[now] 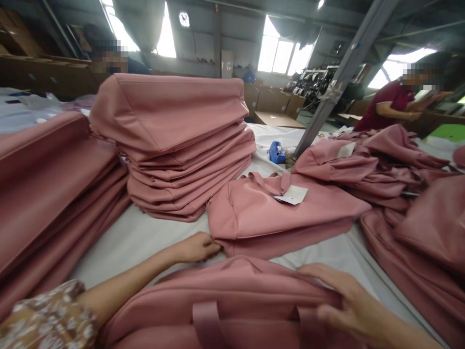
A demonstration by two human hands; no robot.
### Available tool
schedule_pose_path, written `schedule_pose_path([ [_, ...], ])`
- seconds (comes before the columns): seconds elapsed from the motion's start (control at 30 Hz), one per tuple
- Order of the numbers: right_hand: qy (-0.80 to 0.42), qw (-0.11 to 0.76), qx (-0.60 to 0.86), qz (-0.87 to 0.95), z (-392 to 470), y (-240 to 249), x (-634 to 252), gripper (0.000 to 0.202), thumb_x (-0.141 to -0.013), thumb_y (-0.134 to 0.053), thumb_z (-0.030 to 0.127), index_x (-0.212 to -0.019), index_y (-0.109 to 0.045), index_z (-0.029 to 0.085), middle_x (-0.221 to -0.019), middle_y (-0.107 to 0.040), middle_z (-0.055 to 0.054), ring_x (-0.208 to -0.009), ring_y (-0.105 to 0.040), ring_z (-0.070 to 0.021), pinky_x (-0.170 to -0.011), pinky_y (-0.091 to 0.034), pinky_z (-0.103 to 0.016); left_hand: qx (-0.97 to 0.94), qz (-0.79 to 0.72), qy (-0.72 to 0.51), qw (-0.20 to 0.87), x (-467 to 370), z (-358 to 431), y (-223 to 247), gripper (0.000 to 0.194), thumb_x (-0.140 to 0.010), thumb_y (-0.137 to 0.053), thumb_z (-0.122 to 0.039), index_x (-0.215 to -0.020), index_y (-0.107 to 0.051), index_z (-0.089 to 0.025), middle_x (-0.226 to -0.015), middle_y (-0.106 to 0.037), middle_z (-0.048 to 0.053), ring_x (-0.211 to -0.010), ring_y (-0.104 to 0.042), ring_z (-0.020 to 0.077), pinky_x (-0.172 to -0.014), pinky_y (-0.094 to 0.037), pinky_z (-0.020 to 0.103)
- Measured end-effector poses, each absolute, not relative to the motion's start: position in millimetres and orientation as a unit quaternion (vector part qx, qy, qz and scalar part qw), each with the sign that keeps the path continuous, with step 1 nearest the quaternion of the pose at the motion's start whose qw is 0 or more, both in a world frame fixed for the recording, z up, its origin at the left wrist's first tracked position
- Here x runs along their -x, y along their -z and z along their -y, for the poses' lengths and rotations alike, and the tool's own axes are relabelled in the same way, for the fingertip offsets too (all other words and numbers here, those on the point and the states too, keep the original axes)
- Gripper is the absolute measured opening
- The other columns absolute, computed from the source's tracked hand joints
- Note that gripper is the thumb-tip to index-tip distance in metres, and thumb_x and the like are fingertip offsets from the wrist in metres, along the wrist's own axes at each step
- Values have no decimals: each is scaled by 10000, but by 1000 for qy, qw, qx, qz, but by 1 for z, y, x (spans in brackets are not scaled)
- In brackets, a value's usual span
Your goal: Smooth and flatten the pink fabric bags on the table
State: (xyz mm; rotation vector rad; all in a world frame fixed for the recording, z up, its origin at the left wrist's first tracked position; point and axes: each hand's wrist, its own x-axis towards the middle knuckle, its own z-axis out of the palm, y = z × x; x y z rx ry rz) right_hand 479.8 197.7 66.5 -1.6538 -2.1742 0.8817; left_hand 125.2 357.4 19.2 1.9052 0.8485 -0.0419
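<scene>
Fingers of left hand [196, 248] curled at the lower left corner of the middle pink bag [290, 208]; can't tell if they pinch it. Right hand [350, 303] loosely open, fingers spread over the right end of the near pink bag [240, 291], by its strap [207, 322]. Near bag at front of bench [145, 237], cut off by lower edge of view. Middle bag just beyond, white tag [293, 195] on top. Bag stack [181, 114] behind left; loose pink bags [341, 162] heaped right.
</scene>
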Motion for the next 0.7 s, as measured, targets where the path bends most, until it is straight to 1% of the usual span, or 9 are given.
schedule_pose_path([
  [0.07,-293,107,555,771,-187,-67,-475,664,-753,-728,484,-1343,-529,252,-1361,-561,-109,-1223,-538,-319,-1020,-463,-398,-798,-353,-11,488,-116,-350,-49,426,-930,-405,-466,-720,-624,-168,-644,-528,-30,-636,-486,137,-603,-380,232],
  [0.13,-310,90,578,750,-189,-66,-463,795,-719,-776,381,-1422,-424,267,-1364,-559,-98,-1211,-548,-306,-1012,-464,-383,-823,-322,-42,466,-113,-334,-78,368,-906,-508,-508,-1092,-645,-222,-1049,-666,8,-950,-590,199,-847,-441,260],
  [0.2,-353,79,580,730,-201,-68,-449,851,-660,-822,318,-1411,-422,301,-1253,-636,-47,-1097,-610,-268,-926,-494,-324,-851,-286,-39,439,-118,-320,-98,684,-780,-682,-557,-1371,-465,-290,-1376,-544,37,-1203,-520,258,-1034,-385,323],
  [0.23,-376,73,571,727,-207,-71,-443,768,-642,-834,302,-1336,-505,307,-1143,-679,-11,-1004,-637,-242,-854,-502,-287,-861,-269,-25,431,-122,-316,-105,837,-711,-744,-565,-1423,-398,-292,-1425,-505,54,-1240,-503,277,-1062,-374,345],
  [0.33,-398,43,541,740,-215,-83,-432,184,-709,-772,272,-859,-672,234,-789,-668,39,-753,-616,-177,-697,-463,-239,-873,-231,29,430,-139,-317,-116,976,-603,-815,-540,-1436,-391,-255,-1365,-565,84,-1156,-576,299,-998,-449,354],
  [0.4,-382,26,533,755,-209,-88,-430,115,-761,-707,259,-707,-622,203,-740,-636,19,-742,-584,-175,-711,-447,-254,-870,-228,83,430,-151,-319,-121,938,-570,-823,-524,-1396,-454,-276,-1223,-663,55,-994,-652,282,-833,-522,323],
  [0.53,-366,-1,505,781,-197,-80,-426,152,-770,-648,209,-920,-627,201,-1003,-649,-48,-970,-560,-228,-915,-418,-335,-849,-202,307,379,-180,-311,-106,572,-561,-827,-442,-1070,-705,-208,-801,-737,42,-593,-628,243,-472,-425,296],
  [0.6,-365,-10,495,788,-199,-71,-424,242,-796,-619,237,-1034,-603,202,-1083,-638,-70,-1020,-554,-244,-950,-407,-364,-831,-190,381,357,-196,-308,-84,440,-544,-839,-385,-920,-740,-180,-701,-713,39,-522,-583,224,-456,-402,301],
  [0.7,-360,-14,466,808,-206,-66,-428,163,-868,-543,317,-959,-603,196,-992,-658,-72,-916,-585,-233,-861,-442,-345,-795,-203,385,423,-206,-317,-57,394,-538,-843,-322,-903,-735,-219,-707,-685,-25,-581,-591,190,-527,-440,270],
])
